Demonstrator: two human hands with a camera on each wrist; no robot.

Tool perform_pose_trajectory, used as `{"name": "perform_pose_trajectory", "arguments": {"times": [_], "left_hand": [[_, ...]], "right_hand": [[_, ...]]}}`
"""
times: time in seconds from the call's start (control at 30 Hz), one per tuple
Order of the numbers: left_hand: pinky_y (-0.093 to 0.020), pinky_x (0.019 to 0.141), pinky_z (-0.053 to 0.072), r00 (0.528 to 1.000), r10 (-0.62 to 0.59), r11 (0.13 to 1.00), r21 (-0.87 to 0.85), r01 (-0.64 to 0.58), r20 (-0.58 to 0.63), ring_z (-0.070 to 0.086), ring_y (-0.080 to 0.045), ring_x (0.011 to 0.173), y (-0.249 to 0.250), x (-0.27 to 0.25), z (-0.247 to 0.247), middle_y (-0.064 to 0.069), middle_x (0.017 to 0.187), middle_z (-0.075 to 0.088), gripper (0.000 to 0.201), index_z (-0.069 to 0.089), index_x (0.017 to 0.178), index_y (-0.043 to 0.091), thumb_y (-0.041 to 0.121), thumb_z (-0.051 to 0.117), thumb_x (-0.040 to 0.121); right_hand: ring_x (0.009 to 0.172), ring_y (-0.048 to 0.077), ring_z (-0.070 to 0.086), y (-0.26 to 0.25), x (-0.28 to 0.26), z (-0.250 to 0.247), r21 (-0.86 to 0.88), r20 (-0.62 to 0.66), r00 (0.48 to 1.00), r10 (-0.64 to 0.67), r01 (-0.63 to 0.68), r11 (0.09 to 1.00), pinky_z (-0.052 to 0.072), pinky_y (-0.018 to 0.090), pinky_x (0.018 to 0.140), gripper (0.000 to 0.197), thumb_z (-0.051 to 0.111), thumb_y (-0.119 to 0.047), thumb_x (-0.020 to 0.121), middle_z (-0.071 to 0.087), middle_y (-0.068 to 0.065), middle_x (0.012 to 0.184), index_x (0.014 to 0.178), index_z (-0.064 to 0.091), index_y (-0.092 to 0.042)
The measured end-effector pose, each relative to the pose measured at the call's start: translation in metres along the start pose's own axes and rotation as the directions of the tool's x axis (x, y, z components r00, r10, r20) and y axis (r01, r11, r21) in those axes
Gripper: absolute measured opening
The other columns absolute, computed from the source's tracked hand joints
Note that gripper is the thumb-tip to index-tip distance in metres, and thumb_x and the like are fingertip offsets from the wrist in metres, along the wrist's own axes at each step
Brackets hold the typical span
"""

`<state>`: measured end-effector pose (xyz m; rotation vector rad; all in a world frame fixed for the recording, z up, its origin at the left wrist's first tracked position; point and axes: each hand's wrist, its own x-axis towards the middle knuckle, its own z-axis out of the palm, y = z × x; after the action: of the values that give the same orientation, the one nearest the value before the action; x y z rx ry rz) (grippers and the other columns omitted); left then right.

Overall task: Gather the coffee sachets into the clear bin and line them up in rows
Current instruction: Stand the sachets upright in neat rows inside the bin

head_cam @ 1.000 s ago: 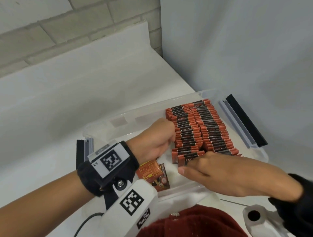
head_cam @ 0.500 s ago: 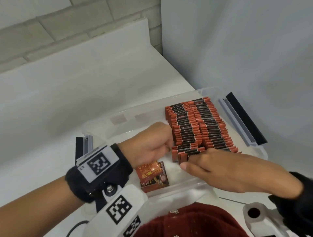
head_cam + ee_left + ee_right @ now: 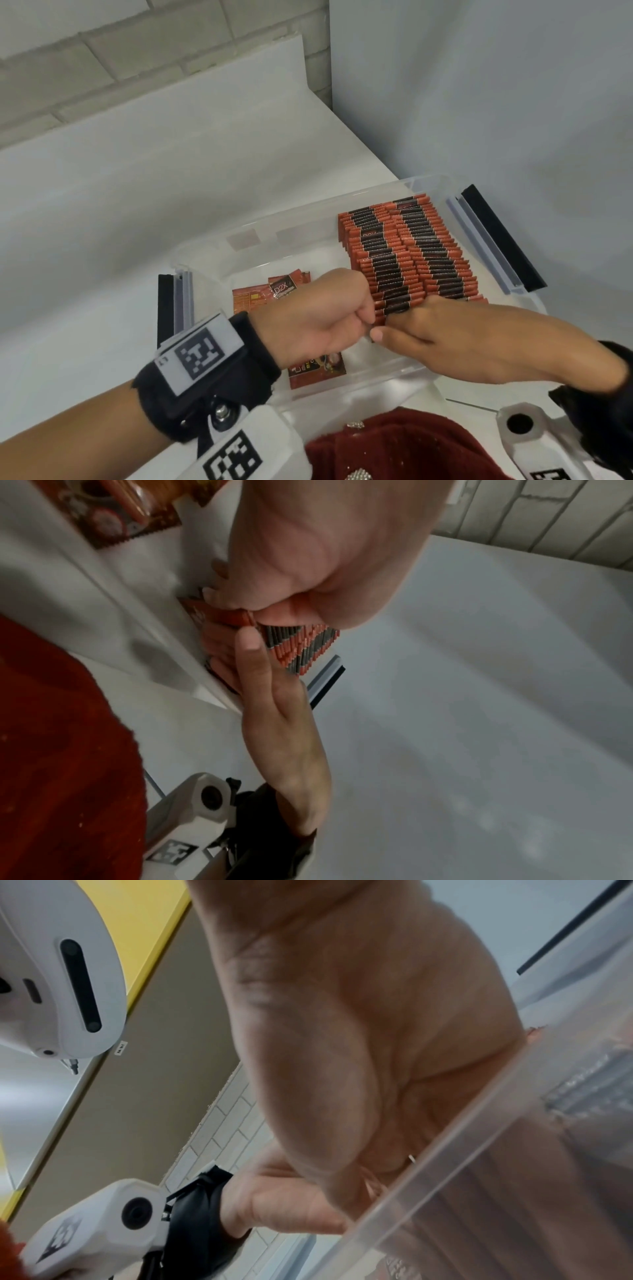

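Observation:
The clear bin (image 3: 219, 246) holds two tight rows of red-and-black coffee sachets (image 3: 414, 253) standing on edge in its right half. My left hand (image 3: 363, 318) is curled at the near end of the left row and pinches the front sachets (image 3: 236, 616). My right hand (image 3: 387, 325) meets it from the right; its thumb (image 3: 250, 642) lies on the sachets' top edge and its fingers wrap the row's front. Two loose sachets (image 3: 270, 294) lie flat on the bin floor behind my left hand, and another (image 3: 318, 371) lies under it.
The bin sits on a white table (image 3: 102, 240) in a corner, with a brick wall (image 3: 102, 51) behind and a white panel (image 3: 479, 102) to the right. Black latch handles stick out at the bin's left (image 3: 166, 308) and right (image 3: 496, 236) ends. A red garment (image 3: 394, 448) is at the near edge.
My left hand has slid from beside the row to its near end, where it now meets my right hand's fingertips. The loose sachets behind it have come into view.

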<state>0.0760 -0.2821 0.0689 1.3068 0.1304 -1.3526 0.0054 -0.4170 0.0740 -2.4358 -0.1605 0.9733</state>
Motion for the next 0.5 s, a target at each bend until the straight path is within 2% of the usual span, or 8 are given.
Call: {"name": "perform_pose_trajectory", "arguments": {"times": [0.03, 0.07, 0.17, 0.23, 0.3, 0.37, 0.43, 0.5], "left_hand": [[-0.032, 0.095, 0.048, 1.0, -0.002, 1.0, -0.009, 0.002, 0.006, 0.061, -0.023, 0.107, -0.001, 0.002, 0.0, -0.008, 0.093, 0.071, 0.06, 0.068, 0.087, 0.007, -0.024, 0.019, 0.076], [-0.033, 0.094, 0.048, 1.0, 0.001, 1.0, -0.009, -0.001, 0.006, 0.061, -0.023, 0.107, 0.0, 0.003, 0.0, -0.007, 0.092, 0.071, 0.058, 0.067, 0.087, 0.007, -0.024, 0.019, 0.076], [-0.025, 0.072, 0.051, 0.997, 0.024, 1.0, 0.019, -0.023, -0.072, 0.06, -0.016, 0.083, 0.001, 0.004, -0.001, 0.002, 0.06, 0.068, 0.052, 0.06, 0.07, 0.006, -0.024, 0.02, 0.08], [-0.026, 0.077, 0.051, 0.998, 0.024, 0.999, 0.05, -0.021, -0.058, 0.057, -0.013, 0.075, 0.0, 0.004, 0.001, 0.004, 0.052, 0.064, 0.049, 0.055, 0.075, 0.007, -0.025, 0.018, 0.079], [-0.027, 0.081, 0.05, 0.999, 0.013, 0.997, 0.078, -0.01, -0.035, 0.057, -0.014, 0.076, -0.002, 0.005, 0.001, 0.002, 0.058, 0.064, 0.05, 0.057, 0.077, 0.008, -0.026, 0.02, 0.077], [-0.021, 0.067, 0.047, 0.994, 0.027, 0.996, 0.085, -0.018, -0.102, 0.051, -0.012, 0.067, 0.001, 0.007, -0.002, 0.002, 0.054, 0.057, 0.046, 0.051, 0.067, 0.009, -0.026, 0.023, 0.078], [-0.016, 0.052, 0.04, 0.981, 0.062, 0.995, 0.087, -0.047, -0.183, 0.044, -0.009, 0.053, 0.007, 0.01, -0.006, 0.006, 0.041, 0.047, 0.05, 0.043, 0.051, 0.012, -0.025, 0.024, 0.078], [-0.014, 0.045, 0.039, 0.973, 0.08, 0.994, 0.087, -0.062, -0.217, 0.045, -0.006, 0.043, 0.01, 0.014, -0.007, 0.006, 0.036, 0.045, 0.056, 0.043, 0.043, 0.013, -0.025, 0.021, 0.077]], "right_hand": [[0.07, 0.012, 0.058, 0.001, 0.0, 0.0, -0.003, -0.002, 1.0, -0.005, 0.005, 1.0, 0.052, 0.035, 0.076, 0.043, 0.025, -0.059, 0.096, 0.058, -0.005, 0.079, 0.074, 0.05, -0.033], [0.072, 0.012, 0.06, 0.002, -0.001, 0.0, -0.007, -0.004, 1.0, -0.008, 0.008, 1.0, 0.052, 0.036, 0.076, 0.043, 0.025, -0.059, 0.096, 0.06, -0.004, 0.08, 0.077, 0.052, -0.032], [0.076, 0.01, 0.061, 0.006, -0.001, 0.0, -0.012, -0.006, 1.0, 0.004, -0.004, 1.0, 0.052, 0.034, 0.078, 0.046, 0.025, -0.056, 0.097, 0.062, -0.006, 0.084, 0.091, 0.061, -0.027], [0.077, 0.009, 0.061, 0.007, 0.001, 0.001, -0.018, -0.016, 1.0, 0.014, -0.015, 1.0, 0.052, 0.033, 0.078, 0.045, 0.027, -0.053, 0.099, 0.061, -0.008, 0.084, 0.094, 0.062, -0.026], [0.077, 0.01, 0.061, 0.008, 0.003, 0.002, -0.026, -0.035, 0.999, 0.014, -0.015, 1.0, 0.053, 0.035, 0.078, 0.044, 0.029, -0.053, 0.098, 0.06, -0.008, 0.083, 0.091, 0.062, -0.025], [0.078, 0.009, 0.061, 0.009, 0.003, 0.001, -0.025, -0.038, 0.999, 0.015, -0.016, 1.0, 0.053, 0.036, 0.079, 0.045, 0.028, -0.056, 0.096, 0.06, -0.009, 0.084, 0.093, 0.063, -0.027], [0.078, 0.009, 0.06, 0.01, 0.002, -0.001, -0.01, -0.03, 1.0, 0.01, -0.01, 1.0, 0.052, 0.036, 0.079, 0.045, 0.029, -0.056, 0.095, 0.059, -0.009, 0.084, 0.091, 0.062, -0.027], [0.076, 0.01, 0.06, 0.009, 0.001, -0.003, -0.006, -0.026, 1.0, -0.008, 0.008, 1.0, 0.052, 0.035, 0.078, 0.039, 0.032, -0.051, 0.098, 0.059, -0.008, 0.081, 0.085, 0.06, -0.027]]}}
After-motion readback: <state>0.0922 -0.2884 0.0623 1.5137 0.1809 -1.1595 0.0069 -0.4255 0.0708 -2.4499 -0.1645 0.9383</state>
